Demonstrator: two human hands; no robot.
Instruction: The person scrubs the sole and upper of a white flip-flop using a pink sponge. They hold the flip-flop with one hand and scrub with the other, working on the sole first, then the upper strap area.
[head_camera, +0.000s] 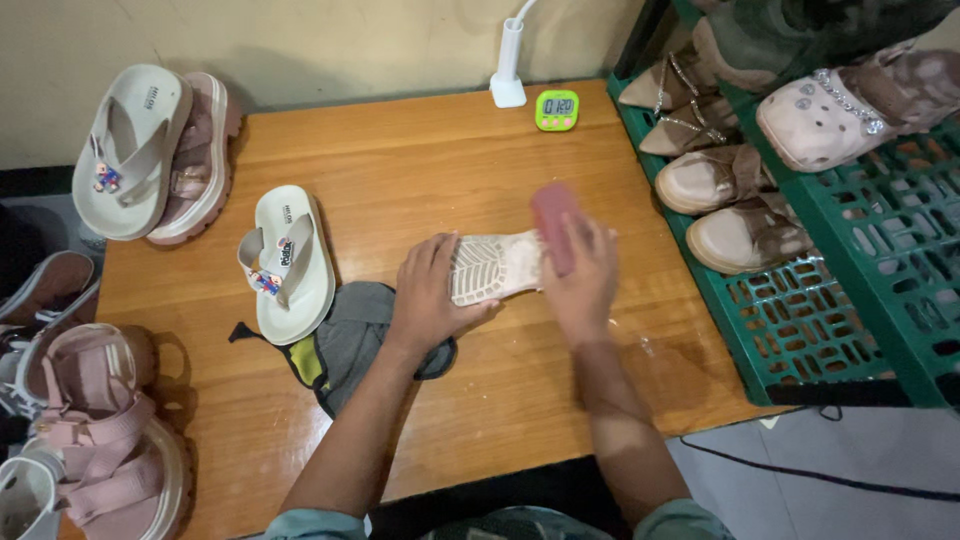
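Both forearms reach up the table (480, 420) to an upturned shoe (495, 265) just right of the grey cloth (350, 340). Left hand (430, 300) clamps the shoe's heel end; right hand (582, 280) grips a pink brush (555, 225) on the sole. Scrubbing looks mid-way; further strokes need firm bracing.

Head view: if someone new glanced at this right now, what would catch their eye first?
Mid-table, the left hand pins a pale shoe sole-up while the right hand presses a pink block against it. A white flip-flop lies to the left on a grey cloth. At right, green crates hold beige shoes, with a green timer at the table's far edge.
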